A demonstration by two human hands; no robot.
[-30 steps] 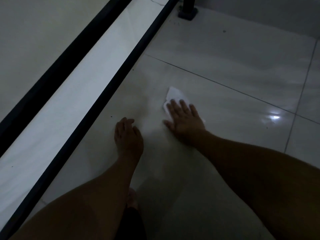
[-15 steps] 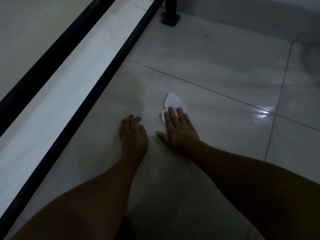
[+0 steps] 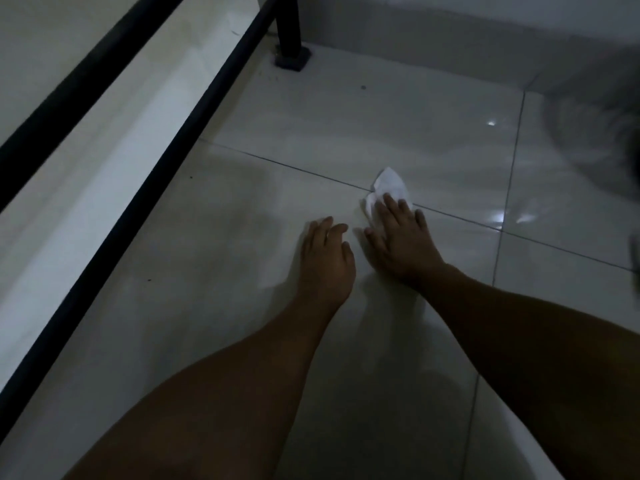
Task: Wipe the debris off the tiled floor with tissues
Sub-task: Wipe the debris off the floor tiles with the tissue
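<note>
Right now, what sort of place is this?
Probably a dim room indoors, likely a bedroom: glossy floor tiles, a black metal frame on a leg, perhaps a bed, and a wall behind.

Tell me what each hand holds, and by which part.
Nothing is gripped. The right hand presses straight fingers on the near end of the white tissue on the tiled floor. The left hand rests bare on the floor.

A crumpled white tissue (image 3: 389,187) lies on the glossy tiled floor (image 3: 346,126). Its near edge is pressed under the right hand (image 3: 403,239), and the rest sticks out ahead of it. A dark speck (image 3: 363,87) lies well beyond.
</note>
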